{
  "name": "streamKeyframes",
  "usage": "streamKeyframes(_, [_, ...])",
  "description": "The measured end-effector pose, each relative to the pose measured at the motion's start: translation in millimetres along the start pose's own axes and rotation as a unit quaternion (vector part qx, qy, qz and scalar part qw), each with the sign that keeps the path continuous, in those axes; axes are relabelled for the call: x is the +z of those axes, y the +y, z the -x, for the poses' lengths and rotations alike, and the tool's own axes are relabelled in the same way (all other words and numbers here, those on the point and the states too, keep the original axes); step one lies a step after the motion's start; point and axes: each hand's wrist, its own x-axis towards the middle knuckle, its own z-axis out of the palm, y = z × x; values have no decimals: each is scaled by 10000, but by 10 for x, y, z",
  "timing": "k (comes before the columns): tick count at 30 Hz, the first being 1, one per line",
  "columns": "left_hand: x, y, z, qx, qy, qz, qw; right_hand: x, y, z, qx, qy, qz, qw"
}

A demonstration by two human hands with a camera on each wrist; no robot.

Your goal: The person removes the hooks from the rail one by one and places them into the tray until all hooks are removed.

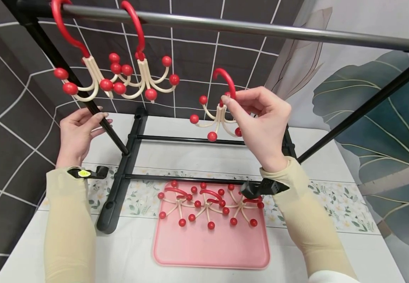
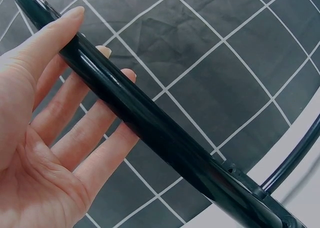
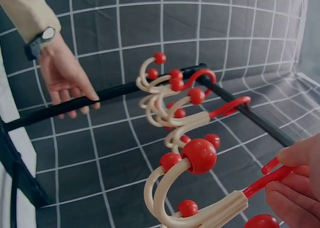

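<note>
My right hand (image 1: pixel 261 122) pinches the red hook of a multi-prong hanger (image 1: pixel 220 114), holding it upright below the rack's top bar (image 1: pixel 225 26). Cream arms tipped with red balls curve out from its stem; in the right wrist view the held hanger (image 3: pixel 220 210) is close to the camera. My left hand (image 1: pixel 78 133) holds the rack's black upright post (image 2: pixel 125 93), thumb in front and fingers behind. Two like hangers, one at the far left (image 1: pixel 92 76) and one beside it (image 1: pixel 145 78), hang from the bar by their red hooks.
A pink tray (image 1: pixel 211 251) lies on the white table (image 1: pixel 126 255), with three more hangers (image 1: pixel 208 208) along its far side. The rack's black foot (image 1: pixel 114 200) stands left of the tray. Behind is a dark gridded cloth (image 1: pixel 197 59), with a leaf-patterned curtain (image 1: pixel 370 106) at right.
</note>
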Motion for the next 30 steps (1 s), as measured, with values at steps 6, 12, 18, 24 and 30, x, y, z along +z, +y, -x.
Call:
streamKeyframes(6, [9, 4, -4, 8, -8, -54, 10000, -27, 75, 131, 32, -292, 76, 9995])
streamKeyframes(12, [1, 3, -2, -3, -1, -57, 10000, -56, 121, 231, 188, -395, 61, 9990])
streamKeyframes(18, [4, 4, -4, 10, 18, -109, 9999, -90, 153, 364, 387, -555, -13, 9977])
streamKeyframes(24, [12, -4, -15, 55, 19, -31, 10000, -112, 165, 516, 532, -800, -136, 9953])
streamKeyframes(30, [16, -2, -18, 60, 13, -12, 10000, -133, 180, 698, 573, -1057, -231, 9925])
